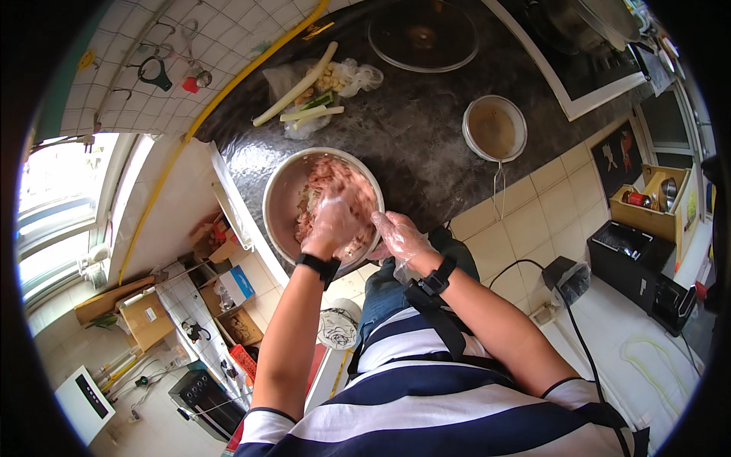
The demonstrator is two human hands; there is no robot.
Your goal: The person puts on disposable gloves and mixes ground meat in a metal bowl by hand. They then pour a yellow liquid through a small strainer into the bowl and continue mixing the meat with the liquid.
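A round metal bowl (275, 171) of raw minced meat (357, 188) stands at the counter's near edge. My left hand (333, 220), in a clear plastic glove, is down in the meat; its fingers are blurred and partly hidden. With another clear glove on, my right hand (400, 237) grips the bowl's right rim, thumb uppermost. Beyond the bowl, a long pale leek or scallion stalk (297, 88) lies across a plastic bag with peeled garlic cloves (328, 79). Shorter pale stalks (311, 113) and a green piece (317, 101) are beside it.
A strainer with a wire handle sits on a pot of brownish liquid (494, 128) at the right. Farther back are a round glass lid (424, 37) and a hob (605, 74). A yellow hose (228, 85) runs along the tiled wall. A patterned bin (338, 328) stands below the counter.
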